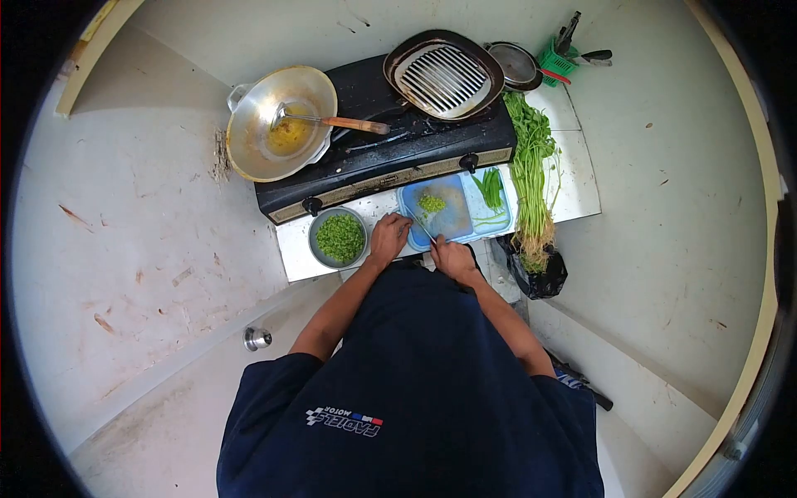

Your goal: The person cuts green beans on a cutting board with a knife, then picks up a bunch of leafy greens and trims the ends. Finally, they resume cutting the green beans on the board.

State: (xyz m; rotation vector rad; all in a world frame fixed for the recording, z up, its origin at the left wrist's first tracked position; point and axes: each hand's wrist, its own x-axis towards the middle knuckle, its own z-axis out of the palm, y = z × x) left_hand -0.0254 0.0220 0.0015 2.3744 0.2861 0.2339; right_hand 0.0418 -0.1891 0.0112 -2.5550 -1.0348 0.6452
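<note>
My right hand [454,258] is closed round the handle of a knife [423,227], whose blade points up and left over the blue cutting board [452,217]. At the board's left edge is my left hand [390,236], its fingers bent together near the blade; whether they hold anything is too small to tell. Chopped green pieces [431,202] lie on the board above the blade. Whole green pods [491,189] rest on the tray at its right. Left of my left hand stands a grey bowl [314,246] filled with chopped greens [340,238].
Behind the board is a black stove [374,166] bearing a wok [241,137] with a wooden-handled ladle [357,124] and a grill pan [444,80]. Leafy stalks with roots [531,183] lie at the right, above a black bag [544,282]. A green basket [554,62] holds utensils.
</note>
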